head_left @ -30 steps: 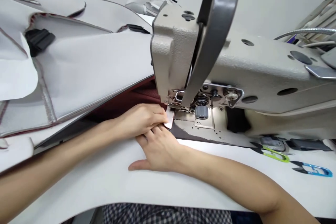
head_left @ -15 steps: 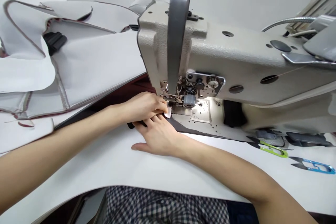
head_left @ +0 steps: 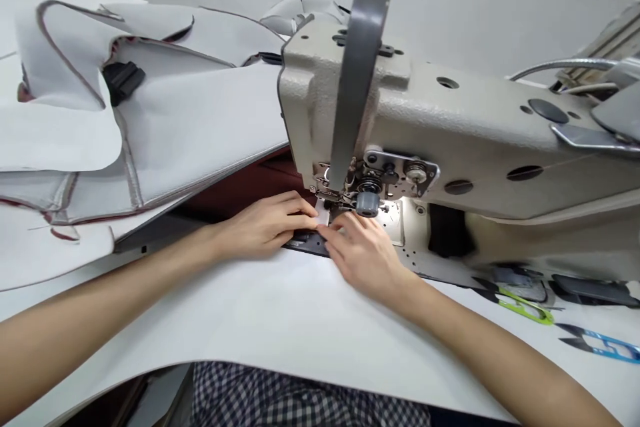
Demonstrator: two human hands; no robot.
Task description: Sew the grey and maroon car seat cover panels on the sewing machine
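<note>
A beige industrial sewing machine (head_left: 450, 127) fills the middle of the head view. A wide white sheet of material (head_left: 260, 313) lies in front of it. My left hand (head_left: 265, 223) rests at the sheet's far edge just left of the presser foot, fingers pressed together on a small white tab (head_left: 323, 213). My right hand (head_left: 363, 253) lies just right of it, fingertips pinching the same tab below the needle area. A dark strip (head_left: 307, 241) shows between both hands.
A stack of white cover pieces with dark red seams (head_left: 125, 140) lies at the left, with a black clip (head_left: 123, 80) on it. Green thread snips (head_left: 525, 303) and blue thread snips (head_left: 600, 343) lie at the right. Checked cloth (head_left: 300, 403) shows at the bottom.
My right hand has lifted off the flat sheet and moved up and right to the tab at the presser foot. The left hand stays there. The camera has shifted slightly.
</note>
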